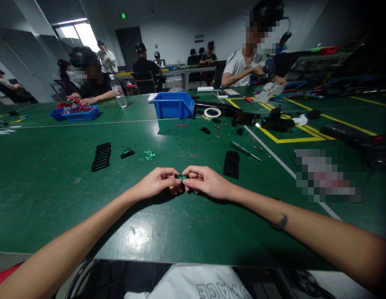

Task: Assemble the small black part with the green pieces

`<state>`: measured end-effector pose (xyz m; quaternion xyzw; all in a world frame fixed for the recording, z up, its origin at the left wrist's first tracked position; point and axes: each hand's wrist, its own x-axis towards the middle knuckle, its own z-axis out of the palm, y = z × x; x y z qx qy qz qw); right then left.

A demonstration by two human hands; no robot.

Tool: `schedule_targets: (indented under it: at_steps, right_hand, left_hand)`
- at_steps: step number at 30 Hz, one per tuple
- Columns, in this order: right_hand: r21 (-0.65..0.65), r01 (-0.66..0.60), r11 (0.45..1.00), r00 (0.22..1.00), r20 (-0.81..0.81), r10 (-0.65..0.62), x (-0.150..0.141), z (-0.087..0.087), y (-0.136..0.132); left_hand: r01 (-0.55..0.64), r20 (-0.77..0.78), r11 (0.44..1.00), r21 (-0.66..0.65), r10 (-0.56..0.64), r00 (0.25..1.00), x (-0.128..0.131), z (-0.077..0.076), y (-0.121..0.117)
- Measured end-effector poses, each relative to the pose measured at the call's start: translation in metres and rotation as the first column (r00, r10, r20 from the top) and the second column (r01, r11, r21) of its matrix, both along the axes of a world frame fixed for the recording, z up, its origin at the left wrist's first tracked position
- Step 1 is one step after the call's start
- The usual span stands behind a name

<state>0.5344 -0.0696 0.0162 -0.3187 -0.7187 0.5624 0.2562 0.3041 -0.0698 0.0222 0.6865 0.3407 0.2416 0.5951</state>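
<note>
Between my two hands, just above the green table (137,224), is a small black part with a green circuit board (182,177) in it. My left hand (160,181) pinches its left end, and my right hand (205,181) pinches the right end with the thumb against the board. Fingertips hide much of the part. Beyond my left hand lie a pile of small green boards (149,155), a small black piece with tiny bits on it (127,153) and a ribbed black rack (101,157). A black block of parts (231,164) lies to the right of my right hand.
A screwdriver (245,151) lies right of centre. Farther back stand a blue bin (173,104), a white ring (212,112), scattered small black pieces and a water bottle (118,91). Blue trays (82,114) with red wires sit at back left, before a co-worker. Another person stands at back right.
</note>
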Motion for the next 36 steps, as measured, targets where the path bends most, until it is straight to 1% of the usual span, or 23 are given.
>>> schedule_targets:
  at_steps: [15, 23, 36]
  right_hand:
    - [0.028, -0.009, 1.0, 1.0, 0.002, 0.009, 0.0009, 0.0, 0.0]
    - [0.018, -0.007, 1.0, 1.0, -0.002, 0.007, 0.0004, -0.0002, 0.0005]
    - [0.014, -0.002, 1.0, 1.0, 0.004, 0.002, 0.0005, 0.0006, 0.0001]
  left_hand:
    - [0.003, -0.017, 1.0, 0.02, -0.003, 1.0, 0.0006, 0.0022, -0.0008]
    - [0.0, -0.008, 1.0, 0.002, 0.0, 1.0, 0.001, 0.0013, -0.0009]
    - [0.003, -0.013, 1.0, 0.017, -0.003, 1.0, 0.0007, 0.0019, -0.0007]
